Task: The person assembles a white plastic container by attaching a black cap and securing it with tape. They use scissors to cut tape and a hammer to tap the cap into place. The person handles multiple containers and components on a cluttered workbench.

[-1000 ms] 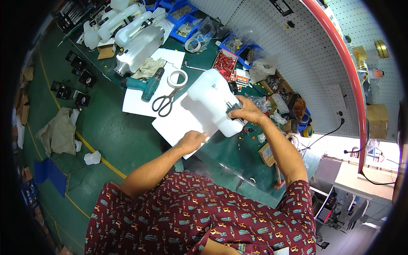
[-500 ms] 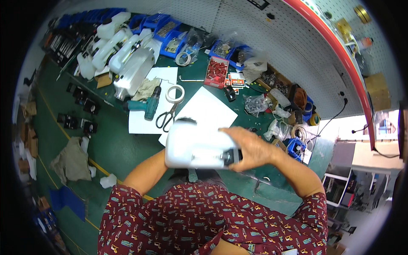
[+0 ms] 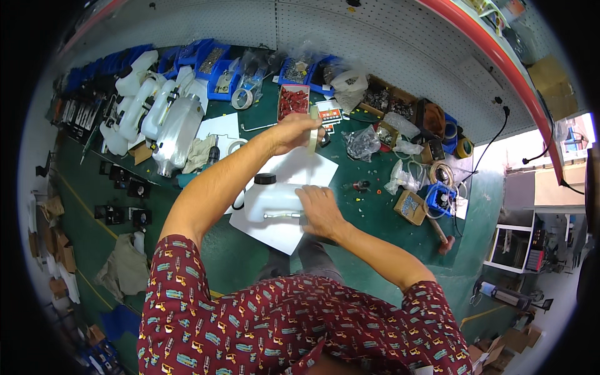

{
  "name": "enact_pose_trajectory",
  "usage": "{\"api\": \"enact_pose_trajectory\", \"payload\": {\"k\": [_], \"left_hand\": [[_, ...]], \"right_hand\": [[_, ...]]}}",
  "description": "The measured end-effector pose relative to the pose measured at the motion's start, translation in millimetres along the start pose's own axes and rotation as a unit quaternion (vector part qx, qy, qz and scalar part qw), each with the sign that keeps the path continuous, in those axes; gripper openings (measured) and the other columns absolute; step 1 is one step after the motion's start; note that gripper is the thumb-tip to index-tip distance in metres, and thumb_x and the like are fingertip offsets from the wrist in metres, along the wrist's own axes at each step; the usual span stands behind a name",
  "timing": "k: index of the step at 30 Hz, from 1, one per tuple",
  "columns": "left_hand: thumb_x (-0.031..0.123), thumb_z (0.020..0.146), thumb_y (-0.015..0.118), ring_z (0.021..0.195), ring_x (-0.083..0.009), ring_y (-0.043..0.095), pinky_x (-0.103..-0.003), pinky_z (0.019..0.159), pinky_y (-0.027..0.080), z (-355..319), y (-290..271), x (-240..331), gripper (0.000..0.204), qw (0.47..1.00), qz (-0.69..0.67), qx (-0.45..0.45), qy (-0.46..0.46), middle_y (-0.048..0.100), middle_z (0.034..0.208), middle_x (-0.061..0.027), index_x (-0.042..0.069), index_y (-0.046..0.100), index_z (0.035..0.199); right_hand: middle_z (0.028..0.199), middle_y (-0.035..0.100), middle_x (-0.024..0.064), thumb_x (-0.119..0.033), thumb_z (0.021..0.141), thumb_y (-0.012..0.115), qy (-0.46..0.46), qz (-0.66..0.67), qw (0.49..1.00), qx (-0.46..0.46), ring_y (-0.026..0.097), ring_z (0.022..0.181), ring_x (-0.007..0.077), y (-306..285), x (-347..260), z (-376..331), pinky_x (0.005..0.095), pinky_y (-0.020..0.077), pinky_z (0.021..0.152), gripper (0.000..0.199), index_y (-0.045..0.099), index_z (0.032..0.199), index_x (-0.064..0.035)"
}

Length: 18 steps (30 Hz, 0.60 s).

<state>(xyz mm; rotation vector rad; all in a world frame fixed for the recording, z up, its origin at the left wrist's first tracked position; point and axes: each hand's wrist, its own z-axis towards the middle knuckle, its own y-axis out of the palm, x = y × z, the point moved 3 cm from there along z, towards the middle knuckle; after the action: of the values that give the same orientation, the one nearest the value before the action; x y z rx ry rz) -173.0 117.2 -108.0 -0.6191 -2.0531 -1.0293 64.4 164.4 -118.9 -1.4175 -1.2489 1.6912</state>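
Note:
A white plastic tank point(image 3: 265, 201) with a black screw cap point(image 3: 265, 179) and a thin metal fitting point(image 3: 282, 216) along its near side rests on a white sheet of paper point(image 3: 275, 236). My right hand point(image 3: 321, 211) grips its right end, fingers over the top. Beyond the tank, my left hand point(image 3: 294, 132) is closed on a narrow beige band point(image 3: 312, 142) that looks like a roll of tape seen edge-on. My left forearm partly covers a white tape ring point(image 3: 237, 146), a drill point(image 3: 214, 154) and scissors point(image 3: 237, 199).
More white tanks point(image 3: 142, 107) and a large silvery translucent one point(image 3: 178, 130) stand at the left. Blue bins point(image 3: 220, 84) of small parts line the back. A red-filled box point(image 3: 294, 100) stands behind my left hand. A hammer point(image 3: 442, 240) lies at the right.
The tank has come down from mid-air onto the paper. My left hand has left it, reached forward and closed on the beige band. My right hand has stayed on the tank; the view has shifted.

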Motion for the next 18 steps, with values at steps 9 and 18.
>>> {"api": "enact_pose_trajectory", "payload": {"k": [9,18], "left_hand": [[0.024,0.102,0.068,0.095,-0.0179,0.069,-0.036,0.094,0.055,-25,39,9,0.043,1.0,0.021,0.003,-0.008,0.071,0.102,-0.0062,0.001,0.057,0.136],[0.021,0.099,0.065,0.092,-0.016,0.067,-0.034,0.09,0.054,-81,54,-13,0.039,0.995,0.072,0.061,-0.015,0.07,0.096,-0.005,0.003,0.058,0.133]], "right_hand": [[0.145,0.05,0.0166,-0.03,0.062,0.092,0.071,-0.037,0.996,0.041,0.046,0.138,0.0364,45,30,8,0.0596,0.0363,0.107,0.101,0.046,0.151,-0.0144],[0.137,0.053,0.0182,-0.028,0.065,0.089,0.125,0.106,0.973,0.163,0.048,0.133,0.0392,56,58,10,0.0544,0.0392,0.107,0.102,0.043,0.153,-0.0077]]}}
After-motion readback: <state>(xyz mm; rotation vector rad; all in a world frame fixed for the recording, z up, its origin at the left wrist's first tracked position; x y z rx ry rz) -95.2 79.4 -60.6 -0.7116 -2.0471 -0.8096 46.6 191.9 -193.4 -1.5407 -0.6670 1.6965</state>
